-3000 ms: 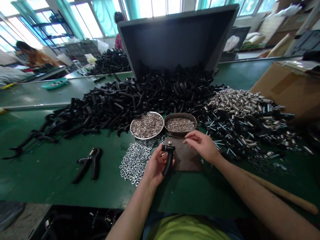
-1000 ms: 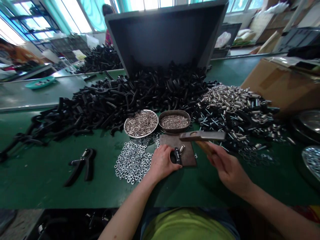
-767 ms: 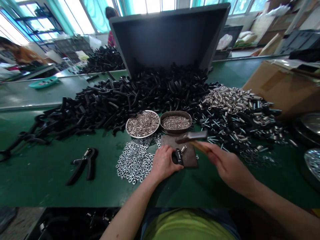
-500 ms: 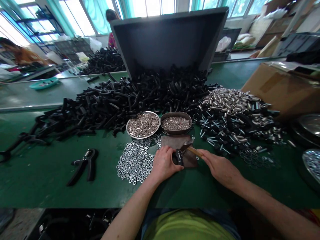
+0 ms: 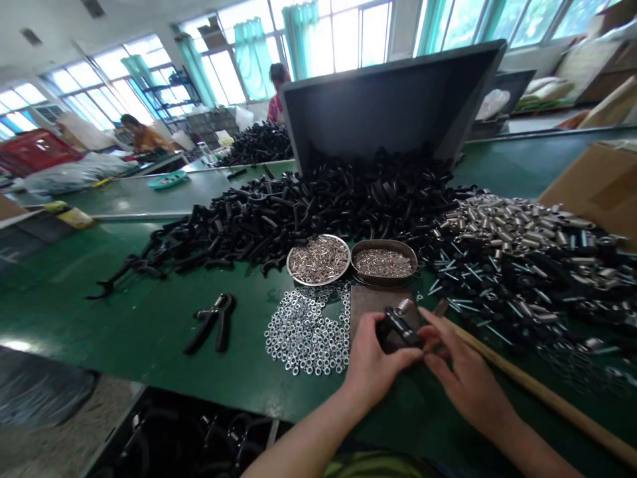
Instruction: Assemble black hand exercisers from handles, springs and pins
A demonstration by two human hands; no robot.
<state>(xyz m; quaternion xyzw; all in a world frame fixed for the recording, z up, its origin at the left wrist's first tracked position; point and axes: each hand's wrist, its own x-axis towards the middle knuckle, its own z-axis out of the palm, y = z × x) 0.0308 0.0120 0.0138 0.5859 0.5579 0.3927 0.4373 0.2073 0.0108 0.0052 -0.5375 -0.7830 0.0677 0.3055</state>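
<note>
Black clamp (image 5: 223,326) lies well left of the brown plate (image 5: 365,300); loose nuts (image 5: 308,338) sit beside the plate's left edge. Over the plate, the left hand (image 5: 373,362) pinches a second clamp (image 5: 401,325), best kept steady for the right hand (image 5: 460,375), whose grip I cannot tell. Right of the plate: a hammer (image 5: 540,390).

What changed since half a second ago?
Right hand let go of the hammer, which moved rightward from over the metal plate and lies on the table. That hand moved in beside the black part, which the left hand still holds. Clamp and washer pile stayed put.
</note>
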